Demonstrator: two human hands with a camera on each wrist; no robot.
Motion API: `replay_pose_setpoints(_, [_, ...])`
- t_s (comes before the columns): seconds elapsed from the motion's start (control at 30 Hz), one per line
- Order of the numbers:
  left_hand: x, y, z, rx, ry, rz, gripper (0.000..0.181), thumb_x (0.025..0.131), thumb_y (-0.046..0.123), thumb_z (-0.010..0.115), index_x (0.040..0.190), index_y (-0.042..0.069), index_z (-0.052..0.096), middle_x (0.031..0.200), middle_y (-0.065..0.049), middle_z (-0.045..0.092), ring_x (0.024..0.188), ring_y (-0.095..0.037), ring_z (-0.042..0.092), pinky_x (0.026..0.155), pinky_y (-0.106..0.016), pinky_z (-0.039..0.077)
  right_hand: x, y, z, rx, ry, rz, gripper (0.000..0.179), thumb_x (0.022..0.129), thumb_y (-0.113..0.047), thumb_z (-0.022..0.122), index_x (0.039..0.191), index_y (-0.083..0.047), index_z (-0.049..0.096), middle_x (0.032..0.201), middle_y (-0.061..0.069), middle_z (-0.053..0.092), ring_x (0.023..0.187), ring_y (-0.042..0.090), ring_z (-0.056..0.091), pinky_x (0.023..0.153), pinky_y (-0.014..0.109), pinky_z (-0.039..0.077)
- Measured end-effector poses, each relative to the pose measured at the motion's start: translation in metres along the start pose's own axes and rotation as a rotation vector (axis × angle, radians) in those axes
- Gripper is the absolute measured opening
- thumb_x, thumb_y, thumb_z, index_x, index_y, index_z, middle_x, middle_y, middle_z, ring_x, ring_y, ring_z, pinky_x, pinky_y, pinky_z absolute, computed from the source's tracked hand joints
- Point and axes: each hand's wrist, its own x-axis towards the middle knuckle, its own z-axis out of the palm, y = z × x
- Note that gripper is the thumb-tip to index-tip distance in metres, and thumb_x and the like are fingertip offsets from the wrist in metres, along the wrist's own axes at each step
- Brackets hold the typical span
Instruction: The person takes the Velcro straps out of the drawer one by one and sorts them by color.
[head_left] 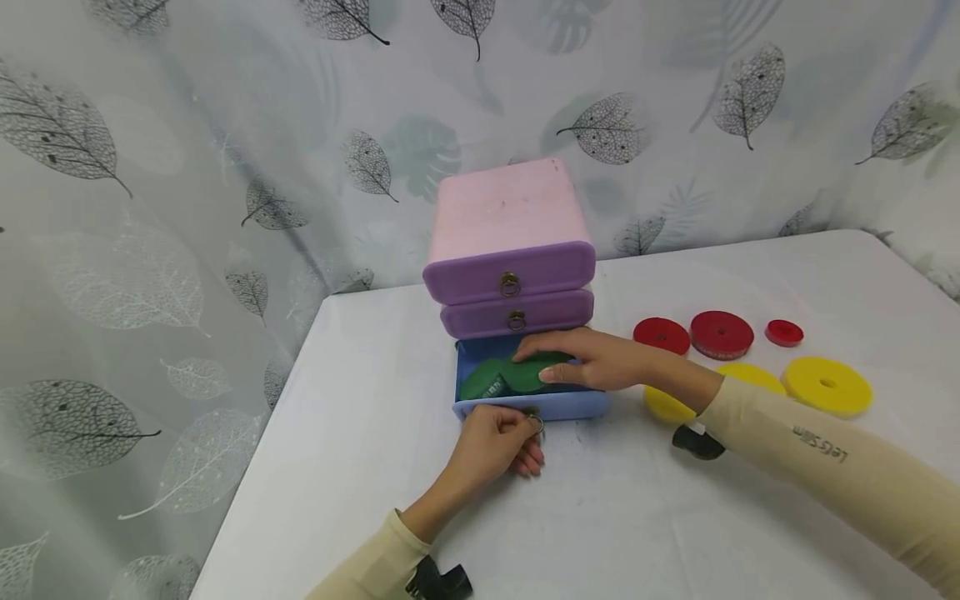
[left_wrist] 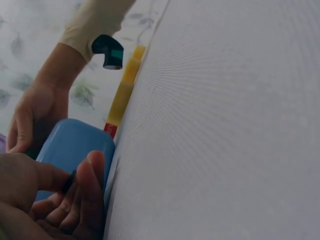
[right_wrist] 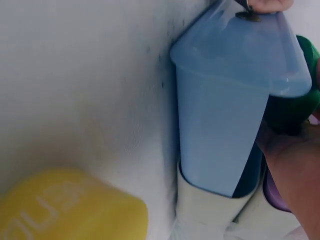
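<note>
In the head view, a blue drawer [head_left: 558, 407] stands pulled out at the bottom of a small drawer cabinet with a pink top [head_left: 510, 204]. My left hand [head_left: 495, 446] pinches the drawer's ring pull [head_left: 535, 423] between thumb and fingers. Green discs [head_left: 487, 379] lie in the drawer, one with pale lettering on its side. My right hand [head_left: 600, 358] reaches in from the right and grips a green disc [head_left: 531, 375] between thumb and fingers. The right wrist view shows green [right_wrist: 307, 55] rising past the drawer's rim beside that hand.
Two purple drawers [head_left: 513, 273] are closed above the blue one. Right of the cabinet lie red discs [head_left: 722, 333] and yellow discs [head_left: 827, 386] on the white table [head_left: 600, 517], some partly behind my right forearm. A leaf-patterned curtain [head_left: 517, 108] hangs behind.
</note>
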Motion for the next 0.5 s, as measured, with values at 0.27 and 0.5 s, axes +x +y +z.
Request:
replay_pose_setpoints(0.27, [0.001,-0.001,-0.001,0.001,0.004,0.006,0.032,0.104,0.011,0.064,0.082,-0.010,0.070,0.069,-0.016,0.071,0.055,-0.018,0.069,0.052,-0.028,0.058,0.011,-0.013,0.011,-0.042,0.114,0.007,0.038,0.106,-0.019,0.063,0.142,-0.008,0.059,0.141,0.003,0.060,0.124,0.021,0.055,0.106,0.045,0.044])
replay_pose_setpoints(0.5, [0.000,0.000,-0.001,-0.002,-0.006,0.001,0.031,0.103,0.012,0.065,0.082,-0.010,0.070,0.069,-0.016,0.071,0.056,-0.018,0.069,0.053,-0.029,0.058,-0.004,-0.025,0.002,-0.122,0.188,-0.001,0.042,0.101,-0.016,0.070,0.141,-0.008,0.060,0.140,0.004,0.059,0.122,0.021,0.056,0.102,0.045,0.048])
